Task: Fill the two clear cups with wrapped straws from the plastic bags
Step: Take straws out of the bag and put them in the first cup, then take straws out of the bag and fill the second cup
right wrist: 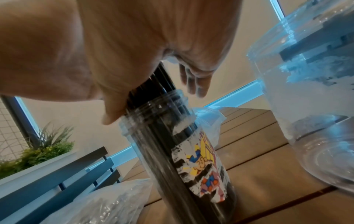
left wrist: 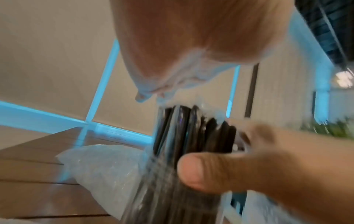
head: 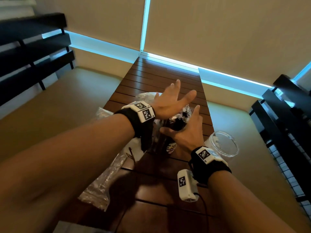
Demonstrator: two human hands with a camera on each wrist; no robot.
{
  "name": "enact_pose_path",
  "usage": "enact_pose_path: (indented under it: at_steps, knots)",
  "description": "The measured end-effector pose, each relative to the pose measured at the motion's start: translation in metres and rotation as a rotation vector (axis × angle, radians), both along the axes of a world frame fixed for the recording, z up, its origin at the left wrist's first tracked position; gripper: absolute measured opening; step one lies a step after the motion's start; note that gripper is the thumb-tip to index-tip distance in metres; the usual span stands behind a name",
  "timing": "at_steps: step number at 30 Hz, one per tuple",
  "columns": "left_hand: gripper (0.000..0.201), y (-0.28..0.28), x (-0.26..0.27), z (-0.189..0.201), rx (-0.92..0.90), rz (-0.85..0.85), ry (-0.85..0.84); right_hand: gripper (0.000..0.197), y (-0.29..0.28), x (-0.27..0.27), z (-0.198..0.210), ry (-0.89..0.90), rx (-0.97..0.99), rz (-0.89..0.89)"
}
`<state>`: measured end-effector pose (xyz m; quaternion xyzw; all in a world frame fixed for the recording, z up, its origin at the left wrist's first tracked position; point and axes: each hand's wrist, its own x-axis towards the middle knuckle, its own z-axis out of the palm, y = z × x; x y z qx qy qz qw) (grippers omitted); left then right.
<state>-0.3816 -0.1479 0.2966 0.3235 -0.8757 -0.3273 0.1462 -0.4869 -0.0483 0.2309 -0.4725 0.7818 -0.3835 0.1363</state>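
Observation:
A bundle of black wrapped straws (head: 176,122) stands in a clear cup with a colourful label (right wrist: 191,166) on the slatted wooden table (head: 159,78). My right hand (head: 183,130) grips the straws (left wrist: 191,128) just above the cup's rim, thumb on the near side and fingers on the far side. My left hand (head: 170,103) hovers over the straw tops with its fingers spread and holds nothing. The second clear cup (head: 223,145) stands to the right at the table's edge; no straws show in it.
A crinkled plastic bag (head: 107,174) lies along the table's left edge and another bag (head: 148,96) sits behind the cup. Dark slatted benches (head: 33,52) flank the table. A white tracker box (head: 186,185) with a cable hangs by my right wrist.

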Motion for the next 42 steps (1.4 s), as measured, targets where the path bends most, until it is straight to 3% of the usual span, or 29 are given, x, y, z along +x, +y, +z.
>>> enact_pose_path:
  at_steps: [2, 3, 4, 7, 10, 13, 15, 17, 22, 24, 27, 30, 32, 34, 36, 37, 38, 40, 42]
  knots:
    - [0.089, -0.012, 0.029, 0.017, 0.006, 0.134, 0.144, 0.142, 0.008, 0.011, 0.015, 0.104, -0.101, -0.022]
    - [0.082, -0.019, 0.043, 0.021, -0.043, 0.182, 0.102, 0.134, 0.012, 0.016, 0.023, 0.181, -0.192, -0.054]
    - [0.073, -0.028, 0.063, 0.021, -0.093, 0.22, -0.003, 0.12, 0.012, 0.025, 0.027, 0.245, -0.289, -0.072]
    - [0.055, -0.044, 0.124, 0.002, -0.102, 0.307, -0.427, 0.053, 0.003, 0.058, 0.027, 0.396, -0.446, 0.025]
    - [0.044, -0.034, 0.178, -0.024, -0.03, 0.344, -0.686, 0.017, -0.008, 0.097, 0.006, 0.365, -0.182, 0.358]
    - [0.046, -0.017, 0.214, -0.062, 0.158, 0.389, -0.805, 0.019, -0.013, 0.134, -0.026, 0.378, 0.194, 0.606]
    - [0.05, -0.01, 0.229, -0.084, 0.336, 0.464, -0.77, 0.027, -0.012, 0.153, -0.045, 0.363, 0.376, 0.727]
    - [0.054, -0.008, 0.235, -0.097, 0.395, 0.539, -0.682, 0.031, -0.01, 0.165, -0.061, 0.308, 0.494, 0.803]
    - [0.039, -0.001, 0.23, -0.085, 0.453, 0.675, -0.355, 0.058, -0.01, 0.165, -0.071, 0.232, 0.559, 0.726]
    - [0.03, -0.002, 0.226, -0.078, 0.523, 0.693, -0.24, 0.069, -0.006, 0.161, -0.062, 0.197, 0.496, 0.649]
    - [0.021, -0.001, 0.219, -0.064, 0.605, 0.749, -0.042, 0.082, 0.011, 0.158, -0.04, 0.126, 0.249, 0.627]
    - [0.018, -0.002, 0.217, -0.052, 0.723, 0.818, 0.174, 0.099, 0.028, 0.157, -0.018, 0.304, 0.111, 0.715]
    - [0.018, 0.0, 0.216, -0.043, 0.83, 0.76, 0.173, 0.085, 0.034, 0.155, -0.014, 0.519, 0.053, 0.7]
    - [0.025, 0.011, 0.215, -0.027, 0.965, 0.722, 0.193, 0.051, 0.036, 0.152, -0.01, 0.677, -0.091, 0.602]
    - [0.028, 0.021, 0.217, -0.009, 0.987, 0.733, 0.242, 0.02, 0.035, 0.147, -0.007, 0.713, -0.214, 0.512]
    - [0.032, 0.024, 0.218, -0.001, 0.975, 0.73, 0.285, 0.012, 0.034, 0.144, -0.004, 0.693, -0.245, 0.477]
    - [0.038, 0.026, 0.221, 0.007, 0.978, 0.708, 0.338, 0.017, 0.035, 0.142, 0.0, 0.623, -0.235, 0.44]
    - [0.057, 0.031, 0.224, 0.021, 0.988, 0.665, 0.434, 0.031, 0.036, 0.139, 0.007, 0.393, -0.181, 0.352]
    - [0.063, 0.04, 0.222, 0.036, 0.911, 0.687, 0.518, 0.029, 0.038, 0.138, 0.016, 0.178, -0.182, 0.234]
